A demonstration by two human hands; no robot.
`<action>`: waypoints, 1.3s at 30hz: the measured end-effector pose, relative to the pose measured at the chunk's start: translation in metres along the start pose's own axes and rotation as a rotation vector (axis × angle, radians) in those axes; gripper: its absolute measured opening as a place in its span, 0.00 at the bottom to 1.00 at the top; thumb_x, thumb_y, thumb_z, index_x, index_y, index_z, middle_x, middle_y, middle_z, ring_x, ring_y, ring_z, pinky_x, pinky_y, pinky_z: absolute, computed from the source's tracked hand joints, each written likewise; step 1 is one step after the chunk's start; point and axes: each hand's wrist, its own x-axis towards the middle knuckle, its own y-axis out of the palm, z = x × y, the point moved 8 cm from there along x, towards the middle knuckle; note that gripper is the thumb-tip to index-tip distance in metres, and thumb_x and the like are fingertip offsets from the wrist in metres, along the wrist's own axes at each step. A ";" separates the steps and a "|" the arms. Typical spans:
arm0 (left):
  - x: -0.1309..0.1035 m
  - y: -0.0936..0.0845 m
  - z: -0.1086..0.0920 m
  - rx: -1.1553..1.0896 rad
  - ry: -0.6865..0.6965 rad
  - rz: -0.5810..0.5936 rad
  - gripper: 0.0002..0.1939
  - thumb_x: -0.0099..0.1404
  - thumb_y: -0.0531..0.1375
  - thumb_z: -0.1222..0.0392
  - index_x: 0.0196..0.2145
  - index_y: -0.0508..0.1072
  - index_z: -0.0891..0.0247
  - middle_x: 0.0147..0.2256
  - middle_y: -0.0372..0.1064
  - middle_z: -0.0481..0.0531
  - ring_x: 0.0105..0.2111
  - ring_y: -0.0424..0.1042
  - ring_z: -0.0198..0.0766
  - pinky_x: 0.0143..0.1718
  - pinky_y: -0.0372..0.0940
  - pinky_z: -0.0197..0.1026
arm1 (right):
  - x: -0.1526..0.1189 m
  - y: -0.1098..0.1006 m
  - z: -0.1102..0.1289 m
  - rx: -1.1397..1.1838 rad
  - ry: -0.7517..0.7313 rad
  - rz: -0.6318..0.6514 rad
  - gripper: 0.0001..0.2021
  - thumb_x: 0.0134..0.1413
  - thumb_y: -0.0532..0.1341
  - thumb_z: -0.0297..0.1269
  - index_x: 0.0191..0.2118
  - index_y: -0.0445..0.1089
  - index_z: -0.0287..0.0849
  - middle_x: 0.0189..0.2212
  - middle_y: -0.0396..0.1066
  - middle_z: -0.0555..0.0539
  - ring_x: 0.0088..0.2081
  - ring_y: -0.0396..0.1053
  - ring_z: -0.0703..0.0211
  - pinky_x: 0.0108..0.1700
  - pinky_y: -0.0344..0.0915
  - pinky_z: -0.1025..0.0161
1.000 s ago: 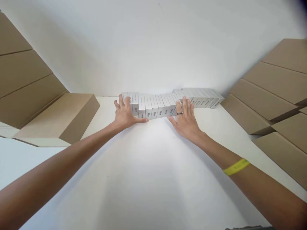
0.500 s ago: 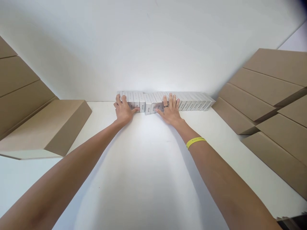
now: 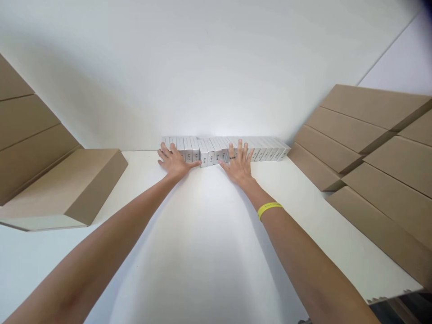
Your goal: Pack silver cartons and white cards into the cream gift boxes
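A row of small white boxes with dark print on their front ends stands side by side against the back wall. My left hand rests on the left end of the row, fingers spread over the box fronts and the thumb stretched right to the fronts further along. Further right, my right hand lies against the fronts of the middle boxes with its fingers apart. A dark ring is on one finger, and a yellow wristband is on that wrist. Some boxes near the middle stick out slightly. Both hands hide parts of the row.
Brown cardboard boxes are stacked along the right side of the white shelf. More stacked cartons rise at the left, with one carton jutting out in front of them. A white wall closes off the back.
My left thumb has stretched further right, and that hand's fingers are spread wider. The right hand stays on the row with fingers fanned a little more. The camera view has shifted slightly.
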 end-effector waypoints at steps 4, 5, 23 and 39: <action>0.002 0.009 -0.007 0.002 -0.065 -0.023 0.66 0.38 0.71 0.34 0.65 0.44 0.67 0.69 0.24 0.70 0.68 0.32 0.69 0.64 0.49 0.65 | 0.005 0.011 -0.001 0.051 0.040 -0.024 0.54 0.56 0.55 0.68 0.72 0.31 0.35 0.70 0.15 0.29 0.69 0.16 0.29 0.65 0.20 0.32; 0.003 0.010 -0.008 0.002 -0.071 -0.035 0.66 0.38 0.71 0.33 0.64 0.44 0.66 0.69 0.24 0.70 0.68 0.32 0.69 0.63 0.50 0.65 | 0.008 0.012 0.002 0.062 0.049 -0.032 0.55 0.54 0.55 0.69 0.72 0.31 0.34 0.70 0.14 0.29 0.69 0.15 0.29 0.65 0.20 0.32; 0.000 0.014 -0.012 -0.006 -0.025 -0.109 0.60 0.42 0.70 0.32 0.63 0.49 0.62 0.69 0.31 0.66 0.67 0.36 0.68 0.63 0.48 0.64 | 0.019 0.010 0.005 0.070 0.071 -0.120 0.39 0.60 0.56 0.61 0.67 0.52 0.40 0.68 0.44 0.33 0.69 0.36 0.33 0.65 0.32 0.33; 0.000 0.016 -0.017 -0.058 -0.028 0.017 0.64 0.40 0.71 0.33 0.65 0.44 0.60 0.70 0.24 0.67 0.69 0.28 0.69 0.65 0.41 0.71 | 0.013 -0.007 0.014 0.025 0.099 -0.151 0.31 0.63 0.54 0.58 0.64 0.56 0.42 0.66 0.45 0.28 0.67 0.42 0.36 0.63 0.29 0.31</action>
